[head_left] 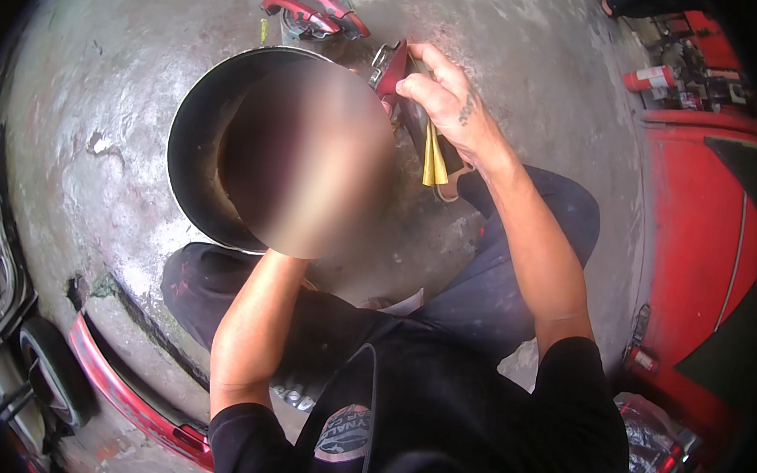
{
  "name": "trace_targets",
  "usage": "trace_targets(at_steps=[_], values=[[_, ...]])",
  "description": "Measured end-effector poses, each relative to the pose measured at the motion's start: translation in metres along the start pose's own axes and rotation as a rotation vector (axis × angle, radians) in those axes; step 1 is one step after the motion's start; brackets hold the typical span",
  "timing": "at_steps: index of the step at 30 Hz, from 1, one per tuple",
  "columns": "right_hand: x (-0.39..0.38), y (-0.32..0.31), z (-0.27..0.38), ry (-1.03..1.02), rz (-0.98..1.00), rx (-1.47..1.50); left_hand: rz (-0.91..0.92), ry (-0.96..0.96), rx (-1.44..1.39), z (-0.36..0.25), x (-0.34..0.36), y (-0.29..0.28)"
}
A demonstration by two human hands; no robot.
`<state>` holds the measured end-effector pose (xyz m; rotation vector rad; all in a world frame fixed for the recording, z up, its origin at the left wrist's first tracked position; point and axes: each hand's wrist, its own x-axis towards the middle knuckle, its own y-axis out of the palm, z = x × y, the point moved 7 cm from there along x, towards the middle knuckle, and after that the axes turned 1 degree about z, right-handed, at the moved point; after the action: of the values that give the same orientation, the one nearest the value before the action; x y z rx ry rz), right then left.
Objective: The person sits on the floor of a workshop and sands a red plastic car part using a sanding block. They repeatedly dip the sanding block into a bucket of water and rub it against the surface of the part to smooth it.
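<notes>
Beyond basin (195, 152), red handles (332, 6); right hand (447, 100) grips red part (393, 71); left hand (344, 117) blurred, unclear.

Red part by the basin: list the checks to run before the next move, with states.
1. Right hand gripping the red part: ok, thumb and fingers are on it.
2. Left hand's hold: cannot tell, a blur covers it.
3. Black basin open side up: ok, its inner wall shows.
4. Basin's contents: cannot tell, the blur hides much of the inside.
5. Red handles out of the basin: ok, they are beyond its far rim.
6. Yellow strip free of the right hand: cannot tell, it shows just below the hand.
</notes>
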<state>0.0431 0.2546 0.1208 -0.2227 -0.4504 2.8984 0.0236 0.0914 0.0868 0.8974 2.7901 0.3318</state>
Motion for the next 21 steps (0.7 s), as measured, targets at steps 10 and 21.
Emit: trace_targets(at_steps=[10,21], values=[[-0.003,-0.008,0.003,-0.020,-0.073,-0.045,0.115,-0.195,-0.432,0.007,0.009,-0.002],[-0.014,-0.020,0.005,0.042,0.128,0.623,0.127,-0.196,-0.384,0.003,0.010,-0.013]])
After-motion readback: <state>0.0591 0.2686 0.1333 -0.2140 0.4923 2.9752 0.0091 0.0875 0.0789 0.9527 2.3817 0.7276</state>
